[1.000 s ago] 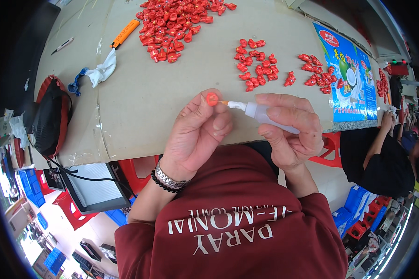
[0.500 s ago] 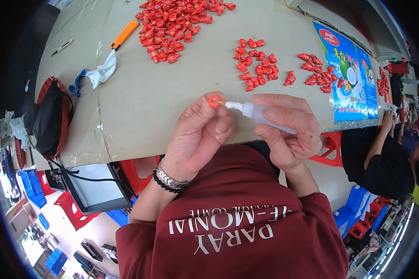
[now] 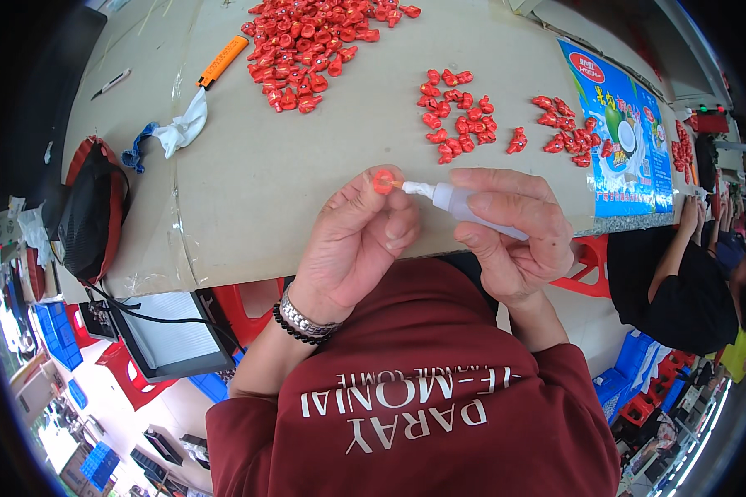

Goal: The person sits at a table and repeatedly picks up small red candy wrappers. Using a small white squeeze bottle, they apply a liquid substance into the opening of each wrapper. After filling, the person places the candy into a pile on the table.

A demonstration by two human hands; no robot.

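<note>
Between thumb and fingertips, my left hand [image 3: 352, 236] pinches a small red plastic piece [image 3: 383, 181] with a round opening turned toward me. My right hand [image 3: 522, 228] is closed around a translucent white squeeze bottle [image 3: 472, 209]. White wrapping covers the neck of the bottle, and its thin nozzle tip [image 3: 397, 184] reaches the red piece; whether it is inside the opening I cannot tell. Both hands are held over the near edge of the table. Beyond them lie a small cluster of red pieces [image 3: 464, 120] and another cluster [image 3: 568, 132] farther right.
A large heap of red pieces [image 3: 307, 50] covers the far middle of the table [image 3: 249, 190]. An orange cutter [image 3: 224, 60], a white cloth [image 3: 182, 128], a pen [image 3: 112, 84] and a black-and-red pouch [image 3: 95, 207] lie left. A blue printed sheet [image 3: 630, 174] and a co-worker [image 3: 680, 282] are at right.
Both hands keep their hold, with the red piece and bottle shifting only very slightly to the right. The table items stay in place.
</note>
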